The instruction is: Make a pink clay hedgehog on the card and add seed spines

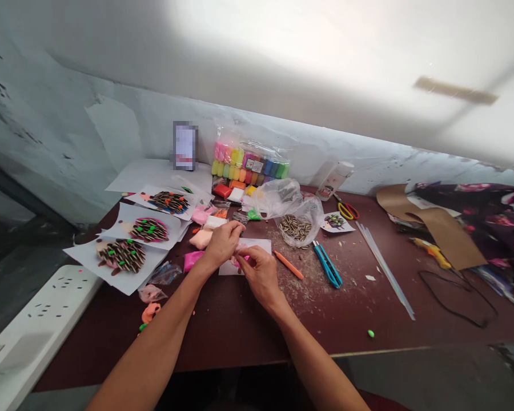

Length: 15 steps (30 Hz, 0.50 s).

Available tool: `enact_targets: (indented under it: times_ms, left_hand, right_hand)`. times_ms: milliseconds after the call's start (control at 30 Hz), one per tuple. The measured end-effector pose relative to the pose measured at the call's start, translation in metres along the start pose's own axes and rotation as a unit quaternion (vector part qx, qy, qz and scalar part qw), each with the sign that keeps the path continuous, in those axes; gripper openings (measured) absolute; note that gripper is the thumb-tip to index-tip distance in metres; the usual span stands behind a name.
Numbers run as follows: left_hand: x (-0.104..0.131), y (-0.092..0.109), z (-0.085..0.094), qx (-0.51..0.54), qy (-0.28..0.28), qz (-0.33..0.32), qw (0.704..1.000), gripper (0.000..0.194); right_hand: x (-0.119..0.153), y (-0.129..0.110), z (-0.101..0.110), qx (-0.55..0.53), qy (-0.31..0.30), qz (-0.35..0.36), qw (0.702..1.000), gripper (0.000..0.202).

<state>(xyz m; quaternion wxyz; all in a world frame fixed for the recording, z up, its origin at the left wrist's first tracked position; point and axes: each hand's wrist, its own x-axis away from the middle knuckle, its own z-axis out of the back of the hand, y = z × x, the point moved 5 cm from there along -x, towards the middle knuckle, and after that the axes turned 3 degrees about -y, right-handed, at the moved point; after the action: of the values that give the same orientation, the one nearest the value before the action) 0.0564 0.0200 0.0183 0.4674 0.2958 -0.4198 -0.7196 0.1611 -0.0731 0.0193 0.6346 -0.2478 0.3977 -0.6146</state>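
My left hand (223,244) hovers over a small white card (262,245), its fingers pinched together; anything between them is too small to make out. Beside it on the right, my right hand (260,273) is closed in a pinch at the pink shape on the card, and what it grips is hidden. Pink clay (192,261) and a peach lump (201,239) lie left of the card. An orange pen-like tool (288,265) rests to the right. Behind it sits a plastic bag (314,220) with striped seeds (295,229).
Seed-covered hedgehog cards (122,256) lie at the left, near a white power strip (47,319). Blue-handled scissors (328,265), clear sticks (388,271) and a yellow glue gun (432,252) are at the right. Clay packs (251,165) and a phone (185,145) stand by the wall.
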Motion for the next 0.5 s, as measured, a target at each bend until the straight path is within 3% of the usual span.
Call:
enact_targets:
  times_ms: [233,400,500]
  left_hand:
    - [0.001,0.001,0.001,0.027,-0.003,-0.001,1.0,0.031]
    - [-0.001,-0.007,0.012,0.039,0.038,0.02,0.998,0.032]
    - [-0.002,-0.01,0.016,0.049,0.05,0.029,0.997,0.035]
  right_hand:
    - [0.002,-0.001,0.004,-0.076,0.033,0.01,0.996,0.011]
    - [-0.001,0.011,0.007,-0.226,0.01,-0.061,0.972,0.024]
    - [-0.001,0.019,0.016,-0.23,0.029,-0.085,0.969,0.027]
